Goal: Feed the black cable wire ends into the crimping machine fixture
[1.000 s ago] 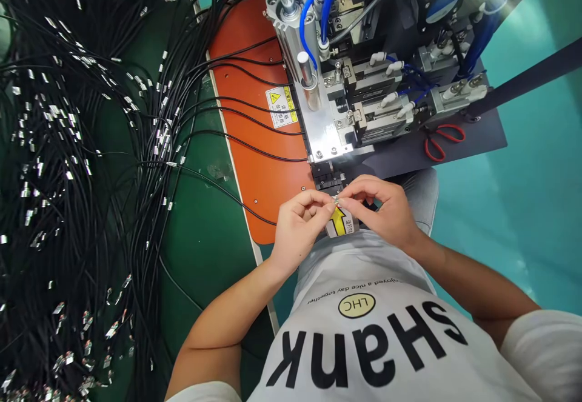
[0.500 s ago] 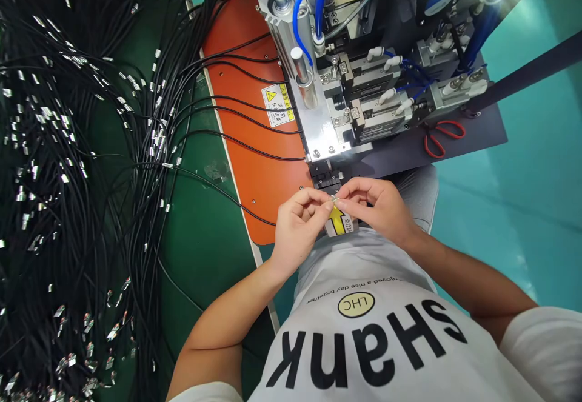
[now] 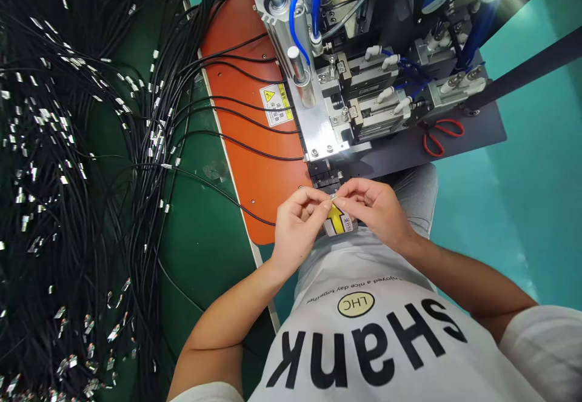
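Observation:
My left hand [image 3: 297,223] and my right hand [image 3: 375,208] meet fingertip to fingertip just in front of the machine's black fixture [image 3: 326,179]. Both pinch a tiny silver metal connector [image 3: 334,197] between thumb and forefinger. Below the fingers shows a white label with a yellow arrow [image 3: 337,220]. A thin black cable [image 3: 218,190] runs from the orange plate toward my left hand. Whether that cable ends in the pinched connector is hidden by the fingers.
An orange plate [image 3: 254,165] lies on the green bench [image 3: 204,250]. A large pile of black cables with metal ends [image 3: 59,165] covers the left. The pneumatic press machine [image 3: 336,87] stands behind my hands, red scissors [image 3: 439,135] on its dark base. Teal floor lies right.
My hands hold the same pinch on the small part. The view has shifted slightly, so everything sits a little further left and higher in the frame.

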Motion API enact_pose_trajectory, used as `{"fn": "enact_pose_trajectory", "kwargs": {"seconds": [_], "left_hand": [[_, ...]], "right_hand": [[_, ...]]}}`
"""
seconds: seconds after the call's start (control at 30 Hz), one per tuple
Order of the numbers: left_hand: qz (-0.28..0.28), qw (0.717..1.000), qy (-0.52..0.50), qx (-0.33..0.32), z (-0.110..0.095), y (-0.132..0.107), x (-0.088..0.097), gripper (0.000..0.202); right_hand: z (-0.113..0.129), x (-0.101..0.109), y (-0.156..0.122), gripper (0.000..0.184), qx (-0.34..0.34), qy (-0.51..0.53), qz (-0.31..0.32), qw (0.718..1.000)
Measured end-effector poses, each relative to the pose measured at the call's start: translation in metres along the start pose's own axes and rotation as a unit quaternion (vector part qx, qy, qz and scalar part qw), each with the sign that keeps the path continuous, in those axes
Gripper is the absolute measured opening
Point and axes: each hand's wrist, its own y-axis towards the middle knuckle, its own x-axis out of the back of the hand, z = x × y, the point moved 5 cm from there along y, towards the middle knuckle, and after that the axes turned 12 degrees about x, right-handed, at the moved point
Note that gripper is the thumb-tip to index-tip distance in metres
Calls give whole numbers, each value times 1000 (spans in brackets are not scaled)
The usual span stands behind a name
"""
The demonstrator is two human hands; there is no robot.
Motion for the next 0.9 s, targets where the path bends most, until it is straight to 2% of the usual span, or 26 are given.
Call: {"fn": "enact_pose_trajectory", "kwargs": {"seconds": [0.37, 0.6, 0.7, 0.8, 0.83, 0.9], "left_hand": [[0, 1000, 3, 5, 1, 1, 1, 21], [-2, 1000, 20, -8, 0, 0, 1, 21], [-2, 999, 34, -19, 0, 0, 1, 20], [-23, 992, 88, -83, -3, 1, 1, 15], [-40, 983, 125, -129, -6, 1, 1, 12], [-72, 945, 213, -237, -13, 0, -1, 6]], "right_hand": [[5, 9, 3, 19, 27, -47, 29, 998], [23, 5, 6, 4, 168, -175, 12, 970], [25, 2, 5, 7, 203, -207, -3, 957], [22, 0, 4, 10, 230, -223, -16, 947], [20, 1, 3, 10, 234, -226, -20, 946], [16, 3, 3, 11, 230, -229, -23, 945]]}}
